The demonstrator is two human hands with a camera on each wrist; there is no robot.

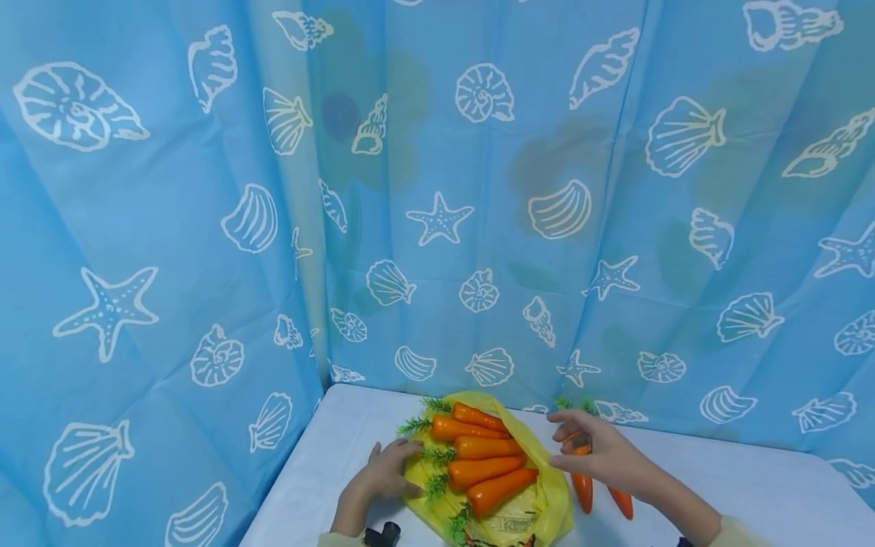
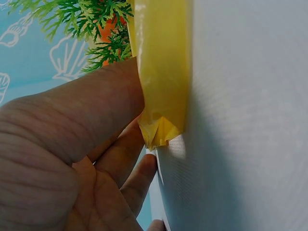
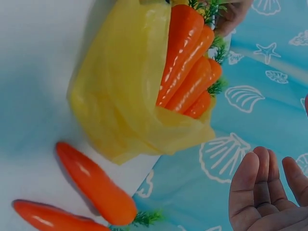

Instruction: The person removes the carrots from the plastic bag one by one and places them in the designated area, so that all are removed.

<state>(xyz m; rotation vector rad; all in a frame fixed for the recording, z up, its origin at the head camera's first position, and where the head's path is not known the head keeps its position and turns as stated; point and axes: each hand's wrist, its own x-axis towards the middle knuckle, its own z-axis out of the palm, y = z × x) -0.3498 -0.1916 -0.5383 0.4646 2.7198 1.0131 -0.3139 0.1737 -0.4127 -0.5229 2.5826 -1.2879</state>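
Observation:
A yellow plastic bag (image 1: 557,497) lies on the white table, its mouth toward the left. Several orange toy carrots (image 1: 488,467) with green tops (image 1: 437,454) fill it, the tops sticking out. My left hand (image 1: 388,472) touches the bag's left edge, its fingers loosely extended; in the left wrist view the bag (image 2: 163,62) hides the thumb tip. Spread and holding nothing, my right hand (image 1: 601,450) hovers over two loose carrots to the right of the bag. One loose carrot (image 3: 96,185) shows fully in the right wrist view; the other (image 3: 53,216) is cut off.
A blue curtain with white shell prints (image 1: 478,228) stands behind and to the left of the table (image 1: 718,471). A small black object (image 1: 383,534) is by my left wrist. At the front of the bag are thin orange and dark pieces (image 1: 499,542), partly out of view.

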